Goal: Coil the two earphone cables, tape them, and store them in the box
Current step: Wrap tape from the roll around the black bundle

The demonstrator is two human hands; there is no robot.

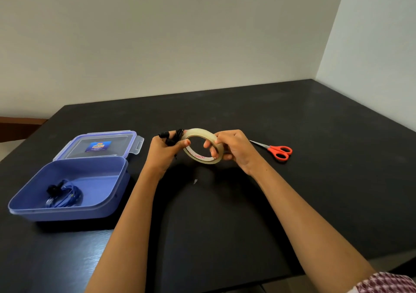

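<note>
Patterned sleeve [387, 283] lowest. Left hand [164, 150] grips black coiled earphone cable [173, 138]; right hand [229, 148] holds tape roll [203, 145]. Taping step; next, probably free tape end. Blue coil [64, 197] in box [108, 164].

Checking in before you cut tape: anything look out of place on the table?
Mostly tidy. One small pale scrap lies loose on the table below the tape roll, possibly a stray tape offcut; too small to tell.
</note>
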